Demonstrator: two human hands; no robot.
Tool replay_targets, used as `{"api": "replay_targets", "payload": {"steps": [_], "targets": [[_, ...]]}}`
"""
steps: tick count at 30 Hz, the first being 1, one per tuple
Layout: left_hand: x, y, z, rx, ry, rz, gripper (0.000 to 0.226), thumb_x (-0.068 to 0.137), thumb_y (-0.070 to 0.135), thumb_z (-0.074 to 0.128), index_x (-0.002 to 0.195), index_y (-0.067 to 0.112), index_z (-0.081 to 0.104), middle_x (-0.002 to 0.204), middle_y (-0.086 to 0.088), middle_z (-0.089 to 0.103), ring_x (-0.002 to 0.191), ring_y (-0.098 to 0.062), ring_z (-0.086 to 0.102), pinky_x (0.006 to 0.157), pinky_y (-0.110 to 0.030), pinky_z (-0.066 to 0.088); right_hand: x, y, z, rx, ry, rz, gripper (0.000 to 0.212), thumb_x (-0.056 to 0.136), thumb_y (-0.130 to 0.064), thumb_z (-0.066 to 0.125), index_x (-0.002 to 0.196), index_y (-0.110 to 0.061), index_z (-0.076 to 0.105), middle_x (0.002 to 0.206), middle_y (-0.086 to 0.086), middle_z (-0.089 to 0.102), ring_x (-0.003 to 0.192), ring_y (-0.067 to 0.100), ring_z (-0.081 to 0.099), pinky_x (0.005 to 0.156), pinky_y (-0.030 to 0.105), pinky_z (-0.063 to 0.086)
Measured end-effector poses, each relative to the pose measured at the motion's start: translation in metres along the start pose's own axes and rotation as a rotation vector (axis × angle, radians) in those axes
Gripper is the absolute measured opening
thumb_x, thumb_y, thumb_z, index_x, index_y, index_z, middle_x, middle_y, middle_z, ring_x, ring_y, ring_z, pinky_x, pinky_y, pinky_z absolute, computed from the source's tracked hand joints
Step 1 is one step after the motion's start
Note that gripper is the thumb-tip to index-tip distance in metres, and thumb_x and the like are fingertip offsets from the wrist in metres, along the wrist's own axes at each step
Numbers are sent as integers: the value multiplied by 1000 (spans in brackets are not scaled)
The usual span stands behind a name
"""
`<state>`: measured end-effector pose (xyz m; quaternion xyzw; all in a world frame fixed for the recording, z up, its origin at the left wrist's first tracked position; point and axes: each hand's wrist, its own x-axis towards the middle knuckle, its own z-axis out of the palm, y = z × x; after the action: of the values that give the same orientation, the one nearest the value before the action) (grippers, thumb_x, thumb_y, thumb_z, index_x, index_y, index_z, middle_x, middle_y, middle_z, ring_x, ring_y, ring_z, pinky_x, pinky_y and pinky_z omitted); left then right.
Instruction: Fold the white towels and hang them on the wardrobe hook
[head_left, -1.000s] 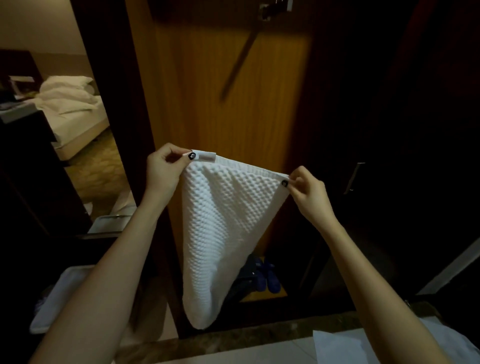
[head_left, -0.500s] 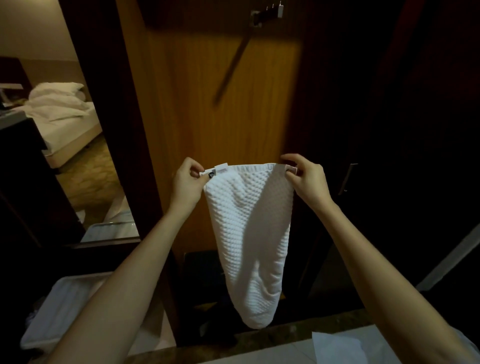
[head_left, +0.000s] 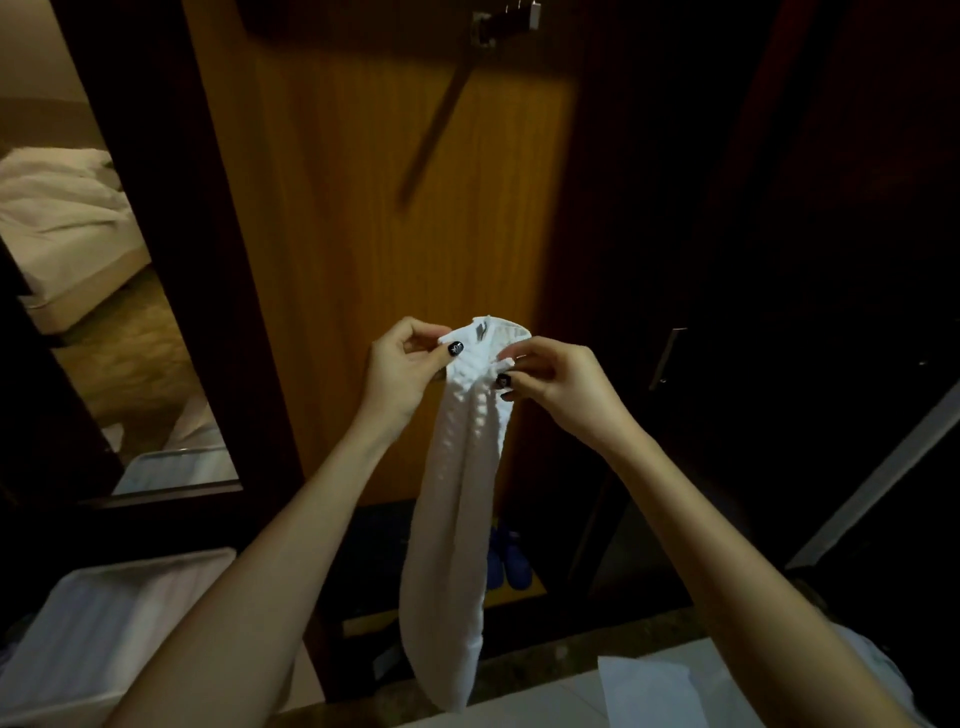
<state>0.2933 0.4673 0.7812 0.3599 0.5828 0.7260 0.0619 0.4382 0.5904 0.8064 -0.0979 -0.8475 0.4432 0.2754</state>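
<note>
A white waffle-textured towel (head_left: 457, 530) hangs down in a narrow folded strip in front of the wooden wardrobe panel (head_left: 363, 208). My left hand (head_left: 402, 371) pinches its top left corner and my right hand (head_left: 558, 382) pinches the top right corner, the two corners brought almost together. The metal wardrobe hook (head_left: 506, 21) sticks out high above, at the top of the panel, with nothing on it.
A mirror (head_left: 93, 291) at left reflects a bed with white bedding. A white tray-like bin (head_left: 104, 618) sits at lower left. Blue shoes (head_left: 506, 564) stand on the wardrobe floor. White cloth (head_left: 649, 691) lies at lower right. A dark door with a handle (head_left: 667, 358) is at right.
My hands have moved toward each other, bringing the towel's top corners together. The towel has narrowed from a wide triangle to a slim hanging strip.
</note>
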Motion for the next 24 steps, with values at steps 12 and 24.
{"api": "replay_targets", "payload": {"steps": [12, 24], "targets": [[-6, 8, -17, -179, -102, -12, 14, 80, 8, 73, 81, 22, 74, 84, 4, 74, 82, -9, 69, 68, -19, 53, 19, -28, 21, -306, 96, -329, 9, 84, -10, 73, 89, -3, 71, 88, 1, 50, 79, 17, 53, 68, 25, 44], [-10, 16, -17, -198, -125, 12, 30, 78, -2, 72, 97, 18, 61, 90, 5, 68, 86, -5, 66, 74, -19, 52, 30, -25, 18, -147, 151, -274, 17, 82, -15, 76, 85, -13, 60, 104, 4, 60, 96, 15, 60, 79, 18, 46]]}}
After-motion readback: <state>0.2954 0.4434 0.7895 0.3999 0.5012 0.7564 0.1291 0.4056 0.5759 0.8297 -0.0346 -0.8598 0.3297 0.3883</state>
